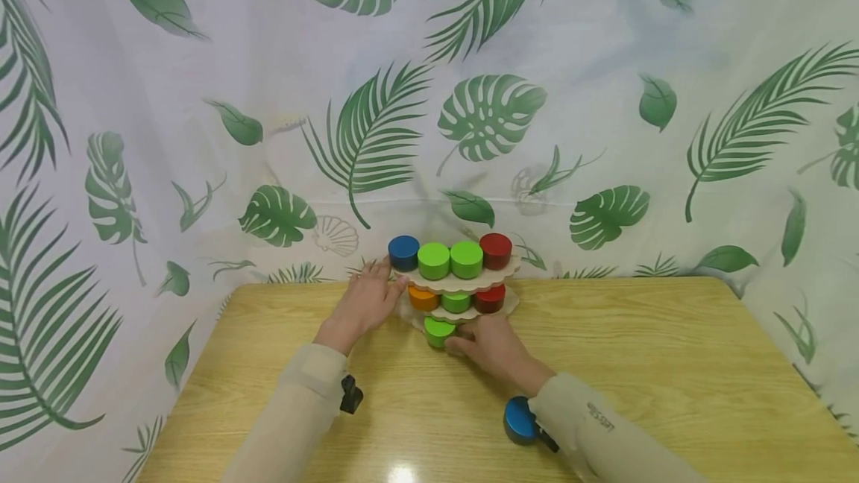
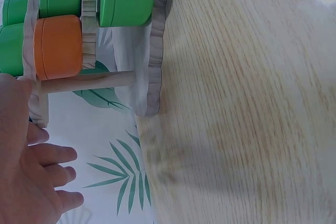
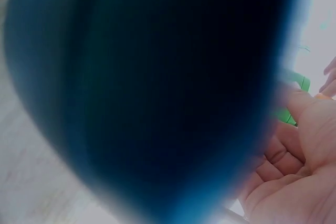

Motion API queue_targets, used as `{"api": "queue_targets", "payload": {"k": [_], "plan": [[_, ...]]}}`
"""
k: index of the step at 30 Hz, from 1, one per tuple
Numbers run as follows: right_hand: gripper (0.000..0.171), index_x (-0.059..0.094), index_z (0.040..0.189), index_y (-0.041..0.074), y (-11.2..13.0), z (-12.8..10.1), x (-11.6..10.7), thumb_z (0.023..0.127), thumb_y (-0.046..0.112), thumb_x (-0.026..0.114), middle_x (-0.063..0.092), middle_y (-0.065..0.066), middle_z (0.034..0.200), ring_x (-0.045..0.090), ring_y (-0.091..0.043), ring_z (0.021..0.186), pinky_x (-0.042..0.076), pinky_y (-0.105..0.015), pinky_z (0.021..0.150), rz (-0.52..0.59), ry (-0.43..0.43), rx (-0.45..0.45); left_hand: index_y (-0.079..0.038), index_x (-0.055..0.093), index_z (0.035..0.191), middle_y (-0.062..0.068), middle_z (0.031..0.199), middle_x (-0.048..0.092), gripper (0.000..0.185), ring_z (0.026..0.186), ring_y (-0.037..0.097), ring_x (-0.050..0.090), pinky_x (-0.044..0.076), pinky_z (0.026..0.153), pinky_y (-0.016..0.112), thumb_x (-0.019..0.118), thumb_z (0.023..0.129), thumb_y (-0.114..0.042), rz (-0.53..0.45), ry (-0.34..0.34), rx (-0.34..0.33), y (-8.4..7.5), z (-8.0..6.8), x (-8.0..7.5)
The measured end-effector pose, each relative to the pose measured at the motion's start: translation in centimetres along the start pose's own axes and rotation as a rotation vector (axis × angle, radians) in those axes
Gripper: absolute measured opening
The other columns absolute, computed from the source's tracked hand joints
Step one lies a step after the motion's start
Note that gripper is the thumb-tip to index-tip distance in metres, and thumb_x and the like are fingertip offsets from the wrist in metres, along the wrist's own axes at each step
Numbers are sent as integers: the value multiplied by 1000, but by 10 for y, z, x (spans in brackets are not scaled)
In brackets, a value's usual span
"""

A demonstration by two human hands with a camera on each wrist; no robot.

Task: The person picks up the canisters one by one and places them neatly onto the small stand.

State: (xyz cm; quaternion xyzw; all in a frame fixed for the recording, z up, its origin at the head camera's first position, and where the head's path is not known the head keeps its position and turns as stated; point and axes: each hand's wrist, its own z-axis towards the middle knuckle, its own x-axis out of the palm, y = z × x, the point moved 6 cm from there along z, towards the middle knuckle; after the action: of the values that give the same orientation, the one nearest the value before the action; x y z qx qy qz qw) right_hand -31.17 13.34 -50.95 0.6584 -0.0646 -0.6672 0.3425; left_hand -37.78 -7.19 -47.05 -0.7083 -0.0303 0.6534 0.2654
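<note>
A tiered wooden stand (image 1: 470, 285) with scalloped shelves holds round lidded tins. On its top shelf sit a blue tin (image 1: 404, 253), two green tins (image 1: 433, 261) and a red tin (image 1: 496, 250). The middle shelf carries an orange tin (image 1: 423, 298), a green one and a red one. My left hand (image 1: 367, 299) holds the left end of the top shelf, thumb in front and fingers partly behind it. Low on the stand, my right hand (image 1: 494, 346) pinches a green tin (image 1: 439, 332) from its right side; some fingertips are hidden.
Another blue tin (image 1: 520, 420) stands on the wooden table (image 1: 637, 364) beside my right wrist; it blurs across the right wrist view. A leaf-patterned cloth (image 1: 604, 95) hangs close behind the stand.
</note>
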Motion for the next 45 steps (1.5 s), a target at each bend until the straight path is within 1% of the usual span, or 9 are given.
{"api": "queue_targets", "payload": {"k": [5,10,12,15,19,25,31,36,45], "plan": [[14,78,85,16,-2,-1,-3,96,24,79,54,12,61,50,-6,64,41,-21,60,17,14,20,4,25,165,25,170,31,73,160,47,23,21,129,65,32,115,-49,-2,-3,8,1,1,1],[14,84,103,19,-9,-7,-11,98,30,77,75,11,84,62,-6,78,54,-25,70,26,33,86,4,25,165,25,170,31,73,160,47,23,21,129,65,33,115,-49,-11,-2,11,0,1,0],[15,84,102,20,-10,-11,-18,99,31,76,76,10,88,62,-7,79,53,-24,69,42,37,85,4,25,165,25,170,31,74,160,47,24,21,129,65,33,114,-49,-11,-1,11,0,1,0],[14,82,101,17,-9,-19,-30,100,28,74,74,7,86,61,-10,77,52,-23,68,79,40,19,4,25,165,25,169,32,74,159,47,24,22,129,65,32,114,-50,-12,-1,14,1,1,0],[24,79,116,6,-12,-34,-43,100,23,74,78,-4,103,70,-19,92,61,-28,78,167,65,-57,4,24,165,25,170,31,74,159,47,24,22,129,65,33,114,-49,-17,0,13,1,0,1],[46,70,131,-2,-24,-58,-50,99,32,75,75,-18,125,72,-31,111,62,-44,96,327,148,-1,3,24,165,24,170,30,74,160,47,23,20,130,65,31,115,-50,-24,6,4,1,-1,0],[52,66,138,3,-34,-86,-54,96,31,80,71,-14,135,67,-34,125,56,-42,107,415,222,55,3,24,165,24,170,30,73,160,47,23,20,130,65,31,115,-49,-28,7,11,0,-1,-1],[57,64,141,5,-38,-105,-55,95,34,81,70,-12,138,65,-36,129,55,-42,110,409,248,35,3,24,165,23,171,29,73,159,48,24,20,130,64,30,115,-50,-28,8,12,0,-1,-2],[68,66,140,9,-36,-118,-53,89,50,83,71,-6,137,62,-40,131,51,-63,107,299,279,19,2,25,165,23,171,30,74,159,47,24,20,130,65,30,115,-51,-39,1,15,-1,-1,-2]]}}
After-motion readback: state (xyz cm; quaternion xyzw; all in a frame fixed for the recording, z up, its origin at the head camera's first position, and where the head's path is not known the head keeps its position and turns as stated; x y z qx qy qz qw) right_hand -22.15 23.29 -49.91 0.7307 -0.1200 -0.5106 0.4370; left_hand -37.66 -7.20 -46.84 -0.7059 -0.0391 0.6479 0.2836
